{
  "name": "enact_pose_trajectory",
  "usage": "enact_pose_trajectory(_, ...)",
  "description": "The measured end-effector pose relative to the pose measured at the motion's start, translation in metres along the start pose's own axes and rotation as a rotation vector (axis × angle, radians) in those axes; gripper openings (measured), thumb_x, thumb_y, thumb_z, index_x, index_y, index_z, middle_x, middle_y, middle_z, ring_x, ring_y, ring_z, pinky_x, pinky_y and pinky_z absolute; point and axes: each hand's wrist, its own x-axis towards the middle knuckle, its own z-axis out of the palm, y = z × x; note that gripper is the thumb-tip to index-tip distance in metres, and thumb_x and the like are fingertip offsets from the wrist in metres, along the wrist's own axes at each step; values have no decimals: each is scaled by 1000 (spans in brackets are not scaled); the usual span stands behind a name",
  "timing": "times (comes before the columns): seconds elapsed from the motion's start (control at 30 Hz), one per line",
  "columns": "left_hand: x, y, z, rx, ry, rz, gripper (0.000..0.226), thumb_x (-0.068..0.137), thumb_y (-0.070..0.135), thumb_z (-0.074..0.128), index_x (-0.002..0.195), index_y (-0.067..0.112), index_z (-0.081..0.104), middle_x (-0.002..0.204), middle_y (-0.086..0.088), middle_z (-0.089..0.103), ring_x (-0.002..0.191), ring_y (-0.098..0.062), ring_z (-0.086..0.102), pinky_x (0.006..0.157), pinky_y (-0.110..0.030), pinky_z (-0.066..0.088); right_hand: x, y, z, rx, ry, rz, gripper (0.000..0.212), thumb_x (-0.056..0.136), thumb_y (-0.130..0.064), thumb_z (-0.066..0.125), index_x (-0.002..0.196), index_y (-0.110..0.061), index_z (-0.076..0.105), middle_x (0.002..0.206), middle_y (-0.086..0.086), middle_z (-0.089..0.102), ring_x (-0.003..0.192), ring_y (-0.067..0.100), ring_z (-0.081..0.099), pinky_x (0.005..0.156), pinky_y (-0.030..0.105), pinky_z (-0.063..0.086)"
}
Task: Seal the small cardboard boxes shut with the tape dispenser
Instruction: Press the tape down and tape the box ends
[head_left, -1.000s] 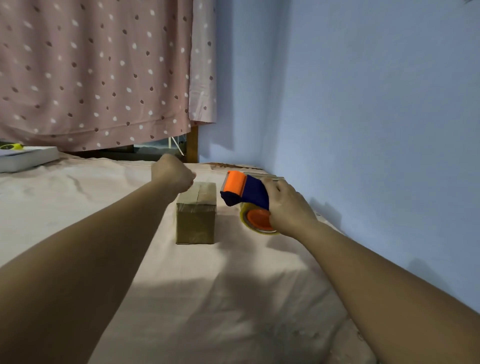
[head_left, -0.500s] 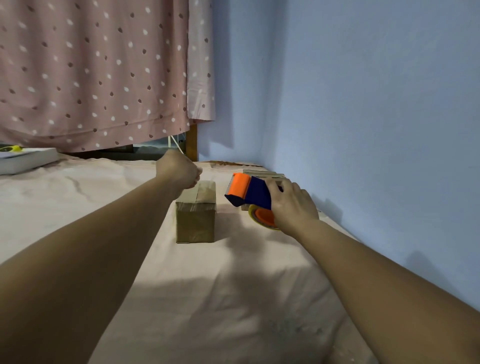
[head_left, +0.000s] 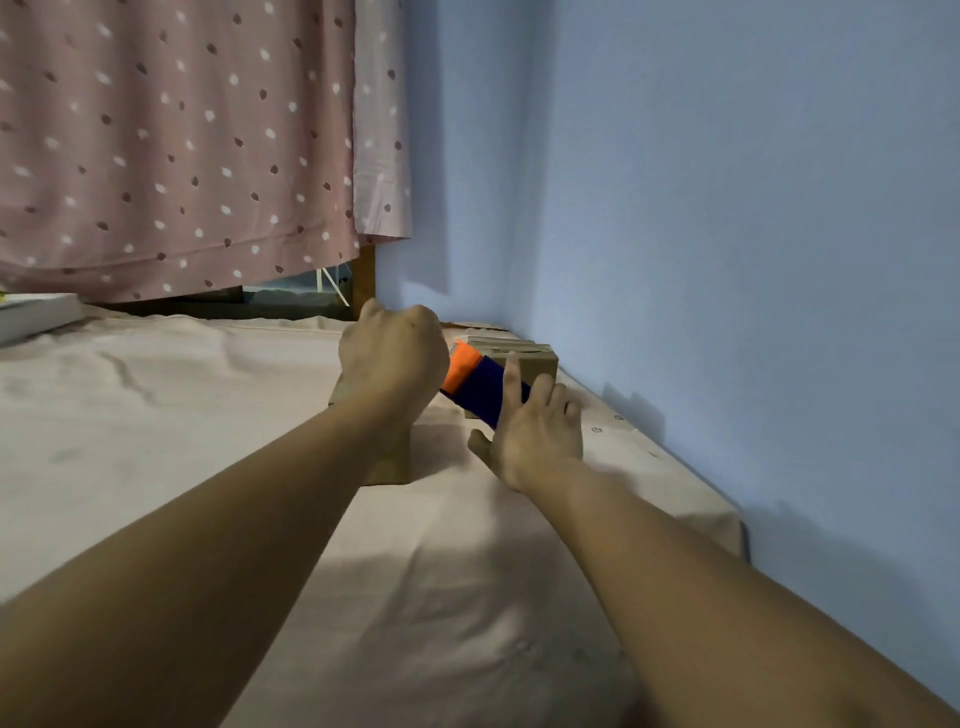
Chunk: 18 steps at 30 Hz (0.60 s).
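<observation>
The small cardboard box (head_left: 388, 465) stands on the sheet-covered bed (head_left: 208, 415), directly beneath our left hand (head_left: 392, 358). Our wrist and forearm hide most of it, and only its lower front face shows, so we cannot see whether tape is on the lid. The tape dispenser (head_left: 475, 387) hangs just right of the left knuckles, with its orange head tilted up toward them and its blue handle running down into our right hand (head_left: 537, 434).

We judge that a strip is about to be laid across the top seam. For that, the head must come down onto the lid, press, and draw along the seam while the left hand steadies the box.

The left fingers are curled into a fist above the box, and we cannot tell whether they pinch anything. The right fingers (head_left: 514, 382) lie along the blue handle and hold it, thumb spread below. Both forearms reach forward, nearly parallel. Beyond the right fingers, more boxes (head_left: 524, 356) are stacked against the wall (head_left: 727, 260).
</observation>
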Motion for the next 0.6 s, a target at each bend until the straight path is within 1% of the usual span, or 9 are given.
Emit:
enact_pose_trajectory(0.07,-11,6,-2,130,-79,64,23,94,25,53,113,16,62,105,-7,63,105,-23,50,77,-35,44,-2,-5,5,27,-2,11,90,91,-61,37,150,-16,-13,128,19,34,114,35,37,99,43,30)
enact_pose_trajectory(0.13,-19,11,3,222,-148,108,28,93,28,54,119,16,58,109,-7,62,109,-23,48,81,-35,42,-5,-11,10,70,-13,35,84,95,-57,34,150,-17,-16,128,19,35,114,33,38,98,43,30)
enact_pose_trajectory(0.17,-24,12,7,267,-173,137,29,93,29,55,119,17,58,108,-6,62,108,-23,48,80,-34,40,-8,-14,12,106,-38,54,83,95,-57,34,150,-18,-16,129,19,36,115,33,39,97,42,31)
enact_pose_trajectory(0.23,-33,16,14,334,-189,189,27,92,31,55,116,18,58,103,-4,62,104,-21,47,78,-34,37,-9,-15,18,194,-80,70,83,94,-59,36,151,-21,-11,130,17,40,115,32,44,94,41,35)
enact_pose_trajectory(0.3,-42,18,22,359,-189,237,27,93,32,56,116,17,59,103,-3,63,104,-21,47,82,-34,38,-10,-10,21,275,-81,53,83,91,-60,41,151,-25,-4,125,14,48,110,32,53,87,38,40)
enact_pose_trajectory(0.4,-49,23,29,344,-182,271,24,95,27,52,115,15,60,106,-3,66,109,-22,47,87,-33,38,-8,1,21,455,-96,29,80,86,-52,53,150,-34,8,114,9,61,102,32,59,82,36,44)
enact_pose_trajectory(0.43,-50,24,32,331,-181,268,23,96,26,50,114,15,61,106,-3,66,110,-22,47,87,-33,38,-6,4,21,525,-112,26,76,86,-47,55,149,-37,13,113,9,62,101,33,59,83,36,46)
enact_pose_trajectory(0.5,-53,26,37,316,-191,255,23,96,22,44,110,15,62,105,-2,66,110,-22,47,84,-32,37,0,5,21,651,-162,21,66,89,-39,53,146,-42,20,118,9,63,103,33,58,89,39,48)
enact_pose_trajectory(0.6,-58,27,45,321,-203,249,27,95,18,38,110,14,61,106,-2,65,109,-23,48,83,-32,35,12,5,22,767,-292,7,55,95,-35,47,145,-42,25,127,10,58,110,33,56,96,42,45)
